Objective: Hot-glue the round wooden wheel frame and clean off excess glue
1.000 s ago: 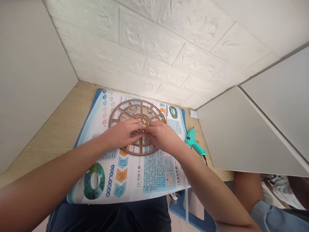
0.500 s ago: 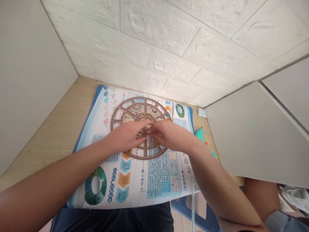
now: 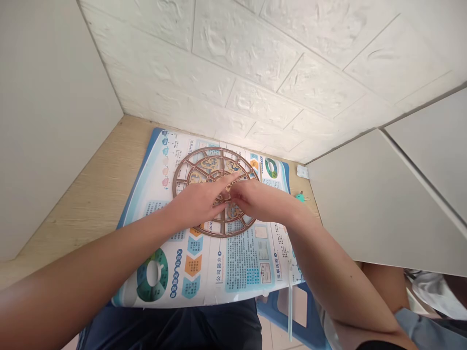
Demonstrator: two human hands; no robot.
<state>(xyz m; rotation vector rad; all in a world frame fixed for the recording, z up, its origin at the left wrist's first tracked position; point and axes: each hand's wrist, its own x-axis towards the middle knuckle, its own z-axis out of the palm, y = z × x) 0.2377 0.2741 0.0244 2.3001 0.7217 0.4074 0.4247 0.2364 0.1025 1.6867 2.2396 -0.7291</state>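
Note:
A round brown lattice frame [image 3: 174,187] with spokes and cream scroll-shaped inlays [image 3: 209,164] lies flat on a printed poster sheet [image 3: 213,296]. Over its left half rests my left hand [image 3: 195,201], the index finger stretched across the hub and the thumb held apart below. My right hand [image 3: 253,198] is bent down over the right of the hub, its fingers curled and pinched together. Whatever sits between those fingertips is hidden by the hand. Both hands nearly meet at the frame's centre, which they partly cover.
A turquoise glue gun [image 3: 299,196], mostly behind my right forearm, lies right of the poster. Behind it is a small white packet [image 3: 302,171]. White panels flank the wooden table [image 3: 83,194]; a brick-patterned wall stands behind. A translucent stick [image 3: 290,301] hangs over the front edge near a blue stool [image 3: 268,311].
My left index finger has straightened across the hub. The right hand's fingers have curled in and drawn slightly away from the left fingertips. The camera view has shifted slightly.

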